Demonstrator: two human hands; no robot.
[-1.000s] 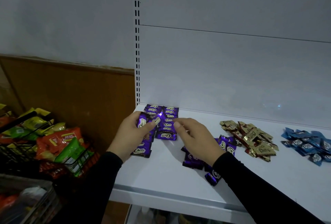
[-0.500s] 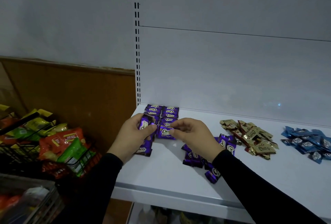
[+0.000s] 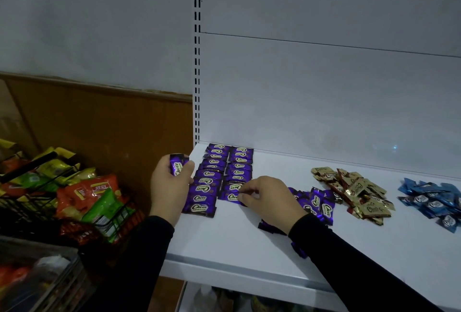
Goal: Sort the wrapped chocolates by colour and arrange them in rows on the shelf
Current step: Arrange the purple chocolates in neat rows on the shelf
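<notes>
- Two rows of purple chocolates (image 3: 225, 169) lie side by side on the white shelf (image 3: 224, 244), at its back left corner.
- The left hand (image 3: 169, 187) is at the left edge of the shelf, and its fingers curl around one purple chocolate (image 3: 177, 167) held up off the shelf.
- The right hand (image 3: 270, 199) is at the front end of the right row, and its fingertips pinch the edge of the front purple piece (image 3: 230, 197) lying on the shelf.
- A loose purple pile (image 3: 320, 203) sits just right of that hand.
- A gold pile (image 3: 354, 189) is next, further right along the shelf.
- A blue pile (image 3: 434, 199) is near the shelf's right end.
- A wire basket (image 3: 32, 202) of snack bags (image 3: 99, 194) stands left of the shelf.
</notes>
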